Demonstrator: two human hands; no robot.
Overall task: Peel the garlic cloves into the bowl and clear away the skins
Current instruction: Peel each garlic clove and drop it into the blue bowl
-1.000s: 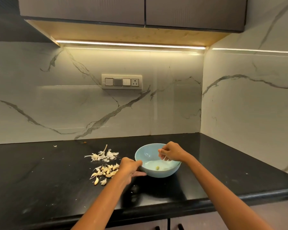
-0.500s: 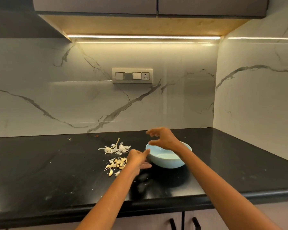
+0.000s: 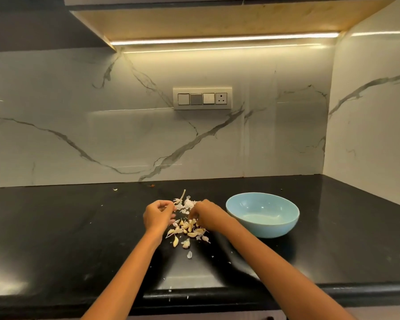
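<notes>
A heap of unpeeled garlic cloves point(image 3: 188, 229) lies on the black counter, with a patch of white papery skins point(image 3: 187, 203) just behind it. To the right stands the light blue bowl point(image 3: 262, 229); no clove shows inside it from this angle. My left hand point(image 3: 158, 215) hovers left of the skins, fingers curled, its tips pinching a bit of skin at the patch's edge. My right hand point(image 3: 207, 215) reaches down from the right, its curled fingertips pinching a clove at the top of the heap.
Small skin flakes point(image 3: 189, 254) are scattered on the counter toward its front edge point(image 3: 194, 294). Marble walls close off the back and the right side. A switch plate point(image 3: 202, 98) sits on the back wall, and cabinets hang overhead.
My right hand has left the bowl and come left to the clove heap. My left hand has moved up to the skin patch. The camera has shifted closer and leftward.
</notes>
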